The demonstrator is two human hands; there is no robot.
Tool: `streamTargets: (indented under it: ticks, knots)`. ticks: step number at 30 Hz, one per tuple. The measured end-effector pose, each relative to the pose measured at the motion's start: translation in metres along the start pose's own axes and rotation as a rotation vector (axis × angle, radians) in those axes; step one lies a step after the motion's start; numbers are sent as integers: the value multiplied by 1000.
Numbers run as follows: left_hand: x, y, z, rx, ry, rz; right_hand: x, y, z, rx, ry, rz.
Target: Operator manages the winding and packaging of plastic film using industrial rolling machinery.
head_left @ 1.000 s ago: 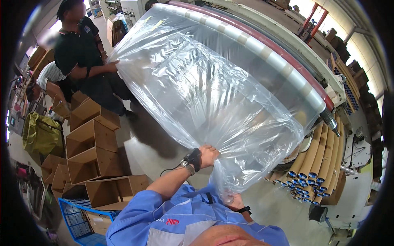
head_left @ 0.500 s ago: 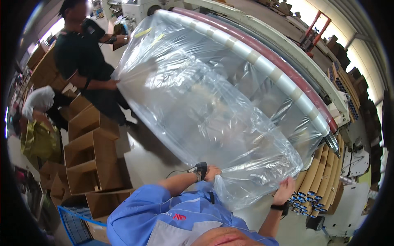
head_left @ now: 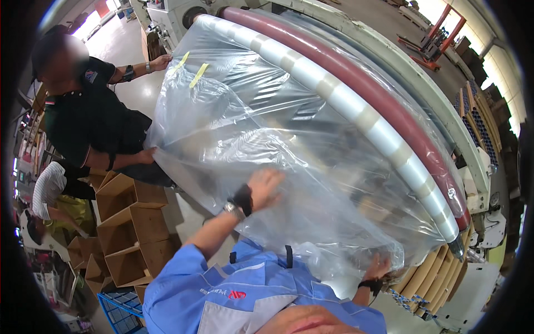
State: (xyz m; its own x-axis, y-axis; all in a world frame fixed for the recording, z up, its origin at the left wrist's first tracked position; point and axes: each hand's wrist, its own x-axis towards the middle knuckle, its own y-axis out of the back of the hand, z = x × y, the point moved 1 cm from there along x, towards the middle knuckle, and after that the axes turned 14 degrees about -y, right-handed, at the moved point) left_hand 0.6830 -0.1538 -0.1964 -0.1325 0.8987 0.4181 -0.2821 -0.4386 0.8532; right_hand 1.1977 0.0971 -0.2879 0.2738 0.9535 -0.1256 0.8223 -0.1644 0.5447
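A wide sheet of clear plastic film (head_left: pixel 222 150) hangs slack from a long film-wound roll (head_left: pixel 356 106) and spreads in front of my body. My left hand (head_left: pixel 266 189) is over the middle of the sheet, fingers stretched out and slightly blurred, holding nothing. At the sheet's near right corner, my right hand (head_left: pixel 378 266) has its fingers closed on the film, partly veiled by folds. Two yellow tape strips (head_left: pixel 189 69) stick to the film at the far left. A co-worker (head_left: pixel 89 106) holds the sheet's left edge with both hands.
A dark red roller (head_left: pixel 356 83) runs behind the film roll on a machine frame. Cardboard tubes (head_left: pixel 431 275) are stacked at the lower right. Open cardboard boxes (head_left: pixel 133 228) and a blue wire cart (head_left: pixel 119 309) stand at the left. Another person (head_left: pixel 50 189) bends beyond the boxes.
My left hand has left the near edge and moved up over the film. My right hand is lower, with the film corner past it. The co-worker's side of the sheet is spread flatter.
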Motion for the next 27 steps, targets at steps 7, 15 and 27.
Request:
streamTargets:
  ticks: [7,15,27]
  knots:
    - [69,54,-109,433,-339,-126,7,24,-25,674,-371,-385]
    - [52,12,-152,-35,-194,-187,-86,64,-62,474,-400,-391]
    - [8,14,-135,237,55,-304,-120,147,-71,275,-519,-197]
